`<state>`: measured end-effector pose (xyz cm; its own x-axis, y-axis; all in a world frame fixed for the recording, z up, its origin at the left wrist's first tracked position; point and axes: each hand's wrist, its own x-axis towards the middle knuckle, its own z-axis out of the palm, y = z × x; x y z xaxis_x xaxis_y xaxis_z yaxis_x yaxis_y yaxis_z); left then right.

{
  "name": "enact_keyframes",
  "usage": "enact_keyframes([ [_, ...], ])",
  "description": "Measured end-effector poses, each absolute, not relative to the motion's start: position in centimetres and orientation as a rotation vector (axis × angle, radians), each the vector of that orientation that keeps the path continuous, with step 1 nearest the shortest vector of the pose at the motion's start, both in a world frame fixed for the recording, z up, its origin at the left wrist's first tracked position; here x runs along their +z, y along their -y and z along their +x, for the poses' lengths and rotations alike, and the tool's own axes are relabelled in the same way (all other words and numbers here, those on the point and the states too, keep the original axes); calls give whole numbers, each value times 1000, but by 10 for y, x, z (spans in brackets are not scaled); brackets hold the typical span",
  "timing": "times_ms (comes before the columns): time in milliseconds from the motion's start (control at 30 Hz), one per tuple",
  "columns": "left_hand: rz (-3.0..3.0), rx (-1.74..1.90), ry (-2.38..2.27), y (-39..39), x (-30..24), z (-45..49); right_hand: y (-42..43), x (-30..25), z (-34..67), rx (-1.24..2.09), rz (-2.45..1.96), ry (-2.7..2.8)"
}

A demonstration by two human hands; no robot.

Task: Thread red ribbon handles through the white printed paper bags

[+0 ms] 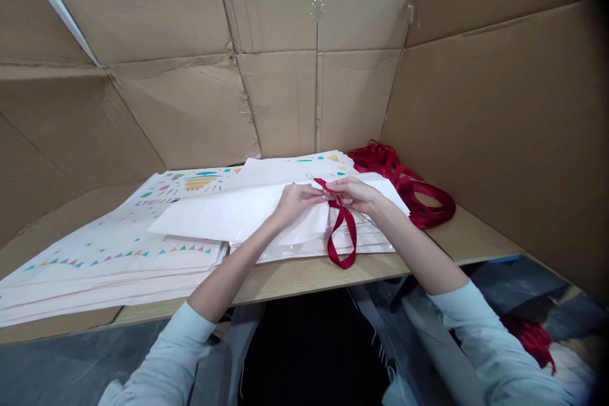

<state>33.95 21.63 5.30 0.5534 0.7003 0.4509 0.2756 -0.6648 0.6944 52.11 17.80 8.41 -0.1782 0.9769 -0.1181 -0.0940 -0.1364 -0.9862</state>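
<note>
My left hand (pixel 295 201) and my right hand (pixel 356 193) meet over a flat white paper bag (pixel 238 216) lying on a stack of such bags. Both hands are closed in a pinch on a red ribbon (pixel 343 235), which loops down from my fingers toward the table's front edge. The left hand also presses on the top edge of the white bag. A thin wire tool seems to poke out by my left fingers, too small to be sure.
A pile of red ribbons (pixel 404 181) lies at the right rear. A stack of flat bags printed with coloured shapes (pixel 118 247) fills the left side. Cardboard walls (pixel 499 114) enclose the wooden table (pixel 304 276) on three sides.
</note>
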Motion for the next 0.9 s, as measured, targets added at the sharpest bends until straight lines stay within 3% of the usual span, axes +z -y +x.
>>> enact_keyframes([
  [467,2304,1000,-879,-215,47,339,-169,86,516,1395,-1192,1318],
  [767,2301,919,-919,-218,47,338,-175,70,515,1502,-1046,970],
  [900,2322,897,-884,-216,48,336,-177,68,518,1523,-1050,1061],
])
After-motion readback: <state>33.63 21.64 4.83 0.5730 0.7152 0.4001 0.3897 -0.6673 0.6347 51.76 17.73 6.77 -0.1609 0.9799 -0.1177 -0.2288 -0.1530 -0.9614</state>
